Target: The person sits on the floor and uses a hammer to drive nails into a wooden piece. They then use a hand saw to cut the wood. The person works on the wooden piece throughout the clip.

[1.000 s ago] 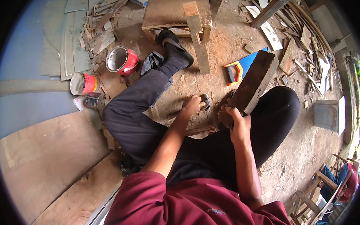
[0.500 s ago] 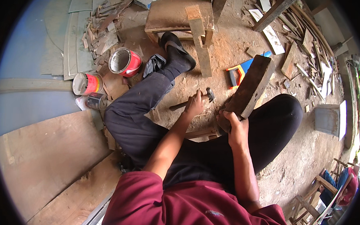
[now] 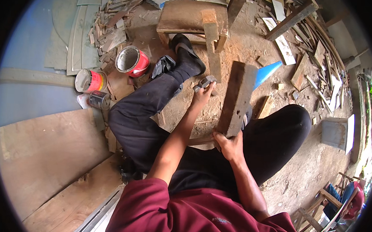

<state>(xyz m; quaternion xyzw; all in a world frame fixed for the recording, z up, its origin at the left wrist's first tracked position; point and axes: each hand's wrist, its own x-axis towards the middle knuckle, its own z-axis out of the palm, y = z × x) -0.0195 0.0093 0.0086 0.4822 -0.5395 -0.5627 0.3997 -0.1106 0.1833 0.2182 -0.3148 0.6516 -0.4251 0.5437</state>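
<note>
Clutching grey-headed hammer [image 3: 206,80], now raised mid-frame, in left grip [image 3: 201,96]; thick brown timber block [image 3: 235,99], turned steeper, in right grip [image 3: 230,145].

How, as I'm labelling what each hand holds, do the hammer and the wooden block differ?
The hammer shows a grey head, while the wooden block is brown. The wooden block looks far bulkier than the visible part of the hammer. The left hand grips the hammer close to its head; the right hand grips the wooden block at its near end. Both are held one-handed.
</note>
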